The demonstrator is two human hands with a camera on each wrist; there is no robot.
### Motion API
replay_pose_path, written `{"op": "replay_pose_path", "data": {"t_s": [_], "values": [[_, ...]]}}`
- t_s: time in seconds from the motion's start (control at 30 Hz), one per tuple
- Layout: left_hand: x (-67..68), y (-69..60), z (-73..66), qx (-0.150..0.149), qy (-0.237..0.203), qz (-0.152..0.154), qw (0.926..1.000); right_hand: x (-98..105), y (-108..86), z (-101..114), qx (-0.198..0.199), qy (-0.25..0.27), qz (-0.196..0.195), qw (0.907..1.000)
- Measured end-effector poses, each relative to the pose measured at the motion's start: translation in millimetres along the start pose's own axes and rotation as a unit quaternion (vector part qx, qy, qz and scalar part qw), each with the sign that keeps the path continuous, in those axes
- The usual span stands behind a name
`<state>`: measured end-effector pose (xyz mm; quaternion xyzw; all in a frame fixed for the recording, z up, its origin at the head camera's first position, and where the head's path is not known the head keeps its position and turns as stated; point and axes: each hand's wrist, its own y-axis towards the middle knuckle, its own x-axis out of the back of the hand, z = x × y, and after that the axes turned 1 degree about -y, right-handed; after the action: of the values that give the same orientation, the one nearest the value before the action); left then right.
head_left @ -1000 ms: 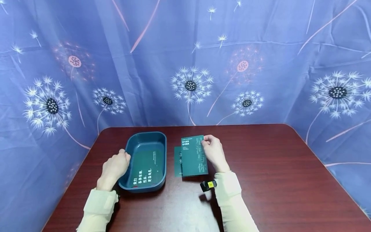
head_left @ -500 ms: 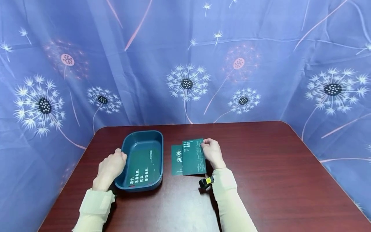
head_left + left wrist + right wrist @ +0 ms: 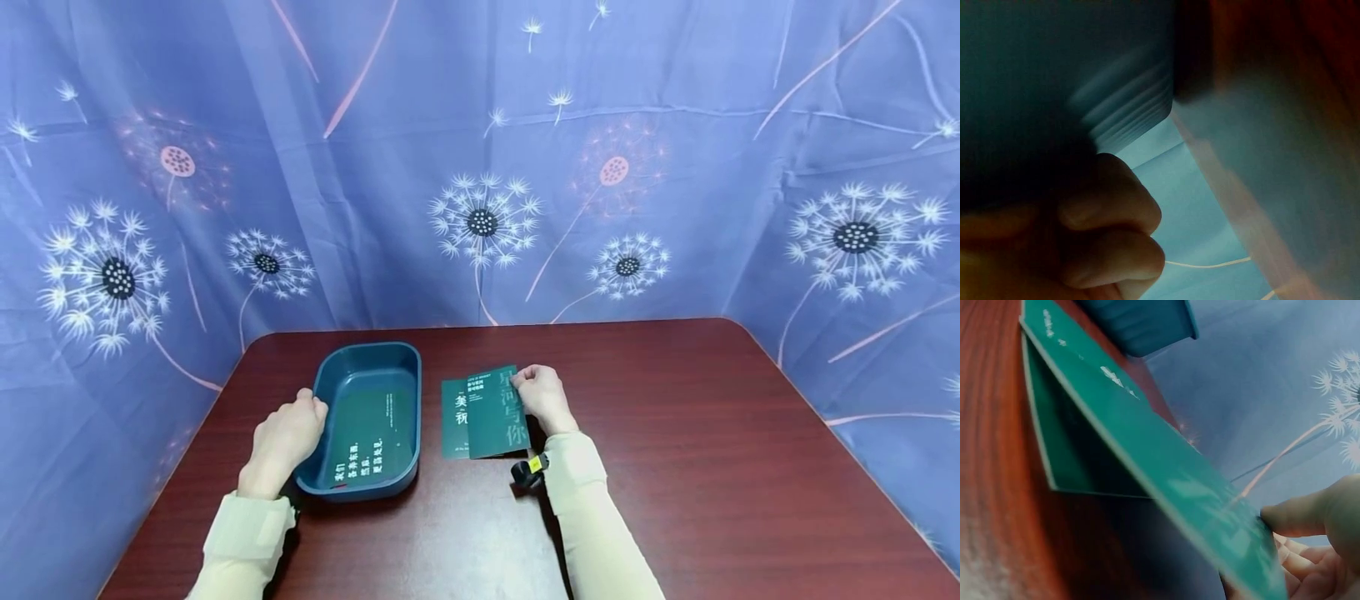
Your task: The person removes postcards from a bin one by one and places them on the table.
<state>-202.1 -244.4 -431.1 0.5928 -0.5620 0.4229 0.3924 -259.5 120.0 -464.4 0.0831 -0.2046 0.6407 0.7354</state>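
On the left of the table my left hand (image 3: 288, 437) grips the side rim of a blue plastic basin (image 3: 417, 417); its curled fingers show beneath the rim in the left wrist view. A green card (image 3: 378, 417) with white writing lies in the basin. My right hand (image 3: 546, 400) pinches the right edge of another green card (image 3: 493, 412) between thumb and fingers. That card slants in the right wrist view, its held edge raised and its far edge low. Partly covered beneath it, a further green card (image 3: 454, 433) lies flat on the table.
The basin stands left of the cards on a dark red wooden table (image 3: 675, 467). Blue curtains with dandelion prints (image 3: 375, 208) hang behind and beside the table. A black wrist camera (image 3: 527, 472) sticks out from my right sleeve.
The held card tilts more steeply and has shifted slightly right over the card below, which shows more. My left hand stays on the basin rim. The head view has shifted a little.
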Motion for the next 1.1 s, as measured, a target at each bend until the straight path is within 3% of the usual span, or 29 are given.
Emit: {"op": "replay_pose_path", "data": {"t_s": [0.9, 1.1], "values": [[-4.0, 1.1, 1.2, -0.005, 0.008, -0.018, 0.9998, -5.8, 0.6, -10.2, -0.002, -0.038, -0.008, 0.9992], [-2.8, 0.8, -0.3, -0.005, 0.007, -0.022, 0.9997, 0.3, 0.3, -7.0, 0.033, -0.123, -0.007, 0.9918]]}}
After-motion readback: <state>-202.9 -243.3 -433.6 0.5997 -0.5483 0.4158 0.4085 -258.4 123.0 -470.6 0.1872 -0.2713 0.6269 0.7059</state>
